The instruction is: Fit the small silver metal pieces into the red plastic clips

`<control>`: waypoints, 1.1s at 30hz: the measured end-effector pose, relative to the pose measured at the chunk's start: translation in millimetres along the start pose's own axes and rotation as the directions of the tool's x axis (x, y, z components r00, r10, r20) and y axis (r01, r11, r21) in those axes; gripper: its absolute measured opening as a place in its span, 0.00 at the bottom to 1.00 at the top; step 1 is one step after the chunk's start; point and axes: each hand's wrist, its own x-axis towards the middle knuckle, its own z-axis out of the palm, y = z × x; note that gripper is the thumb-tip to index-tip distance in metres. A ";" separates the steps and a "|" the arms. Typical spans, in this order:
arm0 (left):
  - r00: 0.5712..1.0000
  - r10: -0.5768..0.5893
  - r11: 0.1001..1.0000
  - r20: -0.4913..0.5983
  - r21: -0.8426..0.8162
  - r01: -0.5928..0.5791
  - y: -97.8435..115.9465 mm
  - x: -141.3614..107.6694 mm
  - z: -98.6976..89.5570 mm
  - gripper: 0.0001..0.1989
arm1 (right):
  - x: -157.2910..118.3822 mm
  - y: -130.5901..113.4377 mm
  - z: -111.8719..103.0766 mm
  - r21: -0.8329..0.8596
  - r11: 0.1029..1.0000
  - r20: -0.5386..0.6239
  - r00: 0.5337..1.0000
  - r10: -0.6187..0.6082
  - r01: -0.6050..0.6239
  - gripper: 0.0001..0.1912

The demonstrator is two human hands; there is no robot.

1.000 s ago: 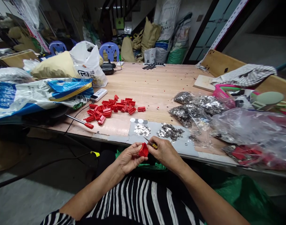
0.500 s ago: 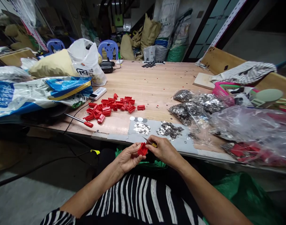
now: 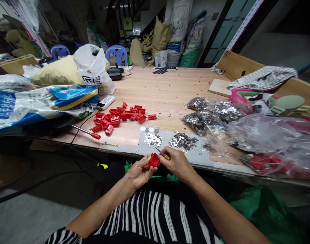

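Observation:
My left hand (image 3: 140, 172) pinches a small red plastic part (image 3: 154, 160) in front of the table's edge. Close on its right, my right hand (image 3: 177, 164) grips a pointed tool with a yellow handle (image 3: 166, 156), its tip directed up and left. The fingers of my right hand are beside the red part; whether they touch it is hard to see. Beyond my hands, a pile of shiny flat metal pieces (image 3: 153, 139) and a darker metal pile (image 3: 183, 141) lie on a grey sheet (image 3: 165, 134). Several red parts (image 3: 115, 118) are heaped to the left.
A red-handled metal rod (image 3: 95, 135) reaches over the table's left front edge. Bulky bags (image 3: 76, 98) crowd the left side. On the right are plastic bags of metal pieces (image 3: 195, 121), a pink basket (image 3: 240, 99) and a striped cloth (image 3: 267, 78).
The red part in my left hand has turned slightly, showing more of its hollow side. Both hands remain in nearly the same place, and the camera view has shifted a little.

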 end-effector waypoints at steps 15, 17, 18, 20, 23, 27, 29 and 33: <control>1.000 0.023 1.000 -0.008 -0.012 -0.023 -2.9 0.4 3.0 0.08 | 1.7 -6.3 -5.9 -0.012 0.999 -0.002 1.000 0.030 -0.030 0.08; 0.999 0.033 0.999 -0.003 -0.003 -0.033 -3.3 0.9 2.7 0.09 | 2.1 -7.0 -6.8 -0.032 0.999 0.000 1.000 0.031 -0.031 0.08; 0.999 0.039 0.999 0.002 0.001 -0.039 -3.5 1.1 2.3 0.09 | 2.3 -7.1 -7.1 -0.039 0.999 0.002 1.000 0.028 -0.028 0.08; 0.999 0.048 0.999 0.009 0.004 -0.048 -4.1 1.9 1.1 0.08 | 2.8 -6.6 -7.3 -0.052 0.998 0.007 1.000 0.019 -0.018 0.08; 0.998 0.056 0.998 0.033 0.007 -0.056 -5.2 3.6 -1.4 0.08 | 3.7 -4.7 -7.0 -0.079 0.997 0.020 1.000 -0.001 0.003 0.08; 0.996 0.063 0.998 0.061 0.017 -0.064 -6.5 5.4 -3.6 0.06 | 4.5 -1.8 -6.9 -0.103 0.994 0.049 0.999 -0.022 0.027 0.08; 0.996 0.061 0.998 0.062 0.027 -0.063 -7.1 5.4 -3.3 0.06 | 4.7 -0.7 -7.3 -0.107 0.994 0.060 0.998 -0.020 0.026 0.08; 0.996 0.075 0.997 0.046 0.026 -0.077 -8.5 4.7 -1.3 0.06 | 4.3 -0.3 -8.2 -0.088 0.996 0.058 0.998 0.003 0.002 0.08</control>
